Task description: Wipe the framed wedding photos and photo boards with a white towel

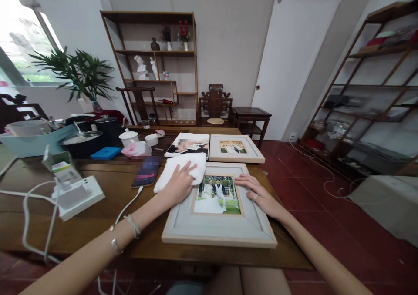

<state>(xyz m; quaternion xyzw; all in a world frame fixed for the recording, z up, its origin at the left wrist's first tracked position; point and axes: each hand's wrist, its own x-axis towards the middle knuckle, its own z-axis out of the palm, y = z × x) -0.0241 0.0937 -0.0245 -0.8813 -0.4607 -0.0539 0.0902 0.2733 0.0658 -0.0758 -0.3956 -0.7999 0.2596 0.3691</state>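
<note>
A framed wedding photo (218, 225) lies flat on the wooden table (137, 225) in front of me. My left hand (179, 182) rests palm down on a white cloth (183, 166) at the frame's upper left corner, fingers stretched out over it. My right hand (257, 192) lies flat on the frame's right side, fingers extended, a ring on one finger. Beyond this frame sit a second framed photo (235, 149) and an unframed print (188, 145).
A phone (146, 172) with a white cable lies left of the cloth. A white power strip (76, 195), pots, bowls and a blue tub (32, 140) crowd the table's left. Shelves stand at the back and right; a red tiled floor lies to the right.
</note>
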